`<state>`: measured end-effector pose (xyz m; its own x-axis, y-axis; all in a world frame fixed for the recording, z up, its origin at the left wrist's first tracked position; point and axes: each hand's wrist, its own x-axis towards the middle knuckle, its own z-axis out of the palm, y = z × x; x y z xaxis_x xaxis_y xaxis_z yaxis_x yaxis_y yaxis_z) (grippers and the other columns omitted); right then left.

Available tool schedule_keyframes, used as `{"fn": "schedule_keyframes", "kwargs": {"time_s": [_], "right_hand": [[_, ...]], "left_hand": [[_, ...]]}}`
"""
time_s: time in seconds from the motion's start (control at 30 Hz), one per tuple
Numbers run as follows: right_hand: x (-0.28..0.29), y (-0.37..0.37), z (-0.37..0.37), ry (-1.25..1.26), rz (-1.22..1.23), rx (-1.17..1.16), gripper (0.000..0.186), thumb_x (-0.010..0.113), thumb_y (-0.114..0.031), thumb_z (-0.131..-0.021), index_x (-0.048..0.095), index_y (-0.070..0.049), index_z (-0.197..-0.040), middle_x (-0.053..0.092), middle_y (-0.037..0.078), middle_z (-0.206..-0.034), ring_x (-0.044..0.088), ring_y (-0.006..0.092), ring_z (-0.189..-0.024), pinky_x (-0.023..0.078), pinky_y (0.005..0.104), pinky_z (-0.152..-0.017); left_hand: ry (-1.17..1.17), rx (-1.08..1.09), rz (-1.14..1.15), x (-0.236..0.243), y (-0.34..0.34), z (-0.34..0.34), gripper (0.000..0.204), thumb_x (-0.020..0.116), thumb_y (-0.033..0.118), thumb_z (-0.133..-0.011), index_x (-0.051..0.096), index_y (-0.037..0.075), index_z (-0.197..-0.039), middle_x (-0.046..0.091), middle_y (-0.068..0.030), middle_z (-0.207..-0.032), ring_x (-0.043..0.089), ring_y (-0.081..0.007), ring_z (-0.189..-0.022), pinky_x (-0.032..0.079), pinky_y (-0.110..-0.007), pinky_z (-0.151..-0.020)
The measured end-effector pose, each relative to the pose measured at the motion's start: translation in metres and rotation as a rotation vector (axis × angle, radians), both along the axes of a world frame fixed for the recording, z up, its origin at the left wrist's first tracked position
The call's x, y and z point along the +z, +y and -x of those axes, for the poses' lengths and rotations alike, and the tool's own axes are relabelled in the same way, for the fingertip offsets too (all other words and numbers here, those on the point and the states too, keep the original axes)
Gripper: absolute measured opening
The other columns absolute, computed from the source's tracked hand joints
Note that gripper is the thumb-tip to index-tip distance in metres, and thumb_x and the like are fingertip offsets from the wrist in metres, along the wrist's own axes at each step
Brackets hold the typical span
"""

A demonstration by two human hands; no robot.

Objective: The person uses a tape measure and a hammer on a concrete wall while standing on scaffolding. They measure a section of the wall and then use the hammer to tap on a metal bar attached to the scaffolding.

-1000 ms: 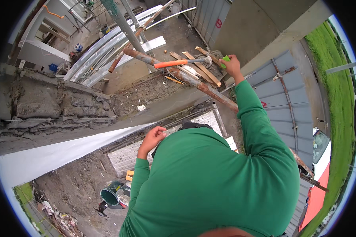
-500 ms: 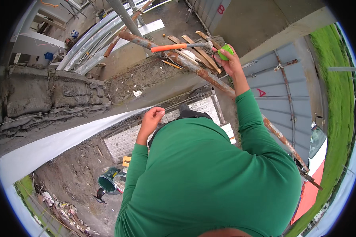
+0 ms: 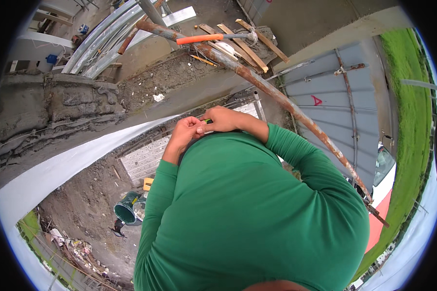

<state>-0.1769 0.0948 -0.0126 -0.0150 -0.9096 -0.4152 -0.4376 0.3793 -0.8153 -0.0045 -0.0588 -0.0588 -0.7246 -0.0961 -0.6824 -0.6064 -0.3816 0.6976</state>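
My right hand [image 3: 222, 119] is drawn in at my waist, its fingers curled round a small lime-green case [image 3: 208, 121] that looks like a tape measure. Only a sliver of the case shows between the hands. My left hand [image 3: 186, 131] meets it from the left, thumb and fingertips pinched together against the case's near end. Whatever the left fingertips hold is too small to tell. Ahead, an orange-handled hammer [image 3: 199, 39] lies across a rusty pipe [image 3: 257, 80], with pale string wound at its head end.
The rusty pipe slants down to the right past my arm. Several wooden strips [image 3: 243, 51] lie on the rough wall top ahead. Fresh mortar covers the wall [image 3: 77, 104] at left. Below are a perforated white platform [image 3: 141, 162] and a dark green bucket [image 3: 125, 211].
My right hand has come back from the hammer's head end to my waist, bringing the lime-green tape measure to my left hand. The left hand has risen slightly and touches it.
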Motion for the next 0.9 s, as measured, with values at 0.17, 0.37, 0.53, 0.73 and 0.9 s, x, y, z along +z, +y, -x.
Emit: {"fn": "schedule_keyframes", "kwargs": {"time_s": [0.17,0.37,0.53,0.73,0.9], "right_hand": [[-0.012,0.009,-0.008,0.089,0.053,-0.023,0.062,0.055,-0.056,-0.103,0.074,0.001,-0.115,0.072,0.025,-0.110,0.068,0.0413,-0.108,0.051,0.0477,-0.096],[0.006,0.055,0.046,0.465,-0.227,-0.109,0.048,0.063,-0.049,-0.097,0.077,-0.004,-0.103,0.073,0.026,-0.094,0.069,0.0460,-0.098,0.054,0.0527,-0.088],[0.006,0.152,0.166,0.573,-0.298,-0.255,0.032,0.068,-0.032,-0.095,0.075,0.000,-0.100,0.072,0.023,-0.086,0.070,0.0409,-0.084,0.052,0.0462,-0.076],[0.002,0.176,0.195,0.707,-0.211,-0.351,0.027,0.070,-0.027,-0.092,0.076,-0.002,-0.100,0.073,0.021,-0.090,0.070,0.0390,-0.085,0.053,0.0456,-0.077],[-0.015,0.142,0.162,0.792,-0.146,-0.388,0.028,0.070,-0.030,-0.093,0.077,-0.007,-0.105,0.074,0.019,-0.105,0.069,0.0408,-0.100,0.054,0.0478,-0.086]], "left_hand": [[0.050,0.114,-0.266,-0.007,0.014,-0.011,0.013,0.075,0.017,-0.097,0.064,0.009,-0.098,0.069,-0.0021,-0.092,0.068,-0.0110,-0.080,0.057,-0.024,-0.072],[0.192,0.522,-0.374,-0.008,-0.018,-0.023,0.014,0.070,0.007,-0.097,0.057,0.010,-0.091,0.069,-0.0066,-0.093,0.070,-0.0184,-0.081,0.059,-0.031,-0.072],[0.254,1.178,-0.194,-0.072,-0.084,-0.060,0.010,0.072,0.011,-0.097,0.063,0.009,-0.097,0.068,-0.0050,-0.089,0.068,-0.0170,-0.076,0.056,-0.029,-0.065],[0.165,1.362,-0.212,-0.086,-0.091,-0.036,0.016,0.075,0.022,-0.099,0.066,0.010,-0.102,0.068,-0.0019,-0.089,0.066,-0.0136,-0.076,0.054,-0.026,-0.064],[0.132,1.182,-0.098,-0.078,-0.062,-0.011,0.016,0.072,0.023,-0.102,0.066,0.008,-0.104,0.068,-0.0036,-0.090,0.068,-0.0146,-0.078,0.055,-0.027,-0.065]]}}
